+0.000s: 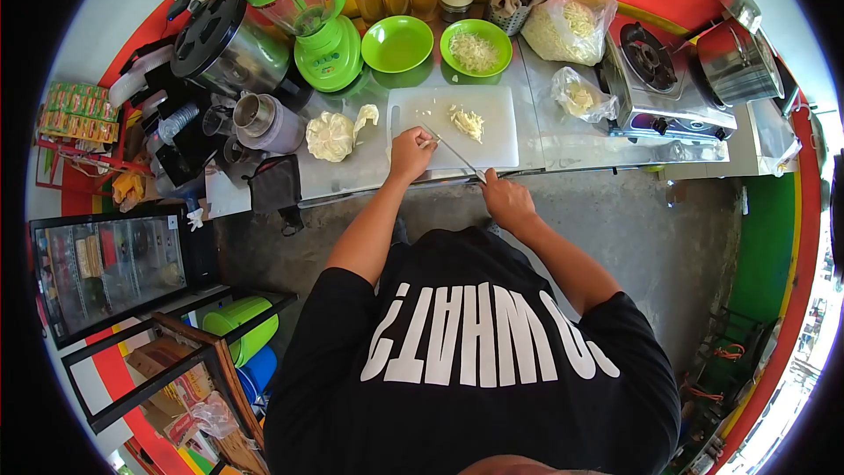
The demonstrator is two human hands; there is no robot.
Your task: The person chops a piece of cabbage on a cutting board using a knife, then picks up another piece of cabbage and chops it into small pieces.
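Note:
My right hand [508,198] is wrapped around the handle of a knife [457,155], whose thin blade slants up and left over the white cutting board [499,157]. Close to the blade's tip, at the board's lower left, my left hand [413,151] is closed with its fingertips together; whatever they pinch is too small to make out. A heap of sliced garlic [466,123] lies on the board just above the blade, with small bits to its left. Left of the board sit a large garlic bulb [330,136] and a piece of pale garlic skin [367,114].
Behind the board stand a green bowl [397,46], another green bowl [499,35] with pale shreds in it, and a green blender [327,53]. A gas stove [673,114] with a pot [740,62] is at right. Plastic bags [582,95] lie beside it.

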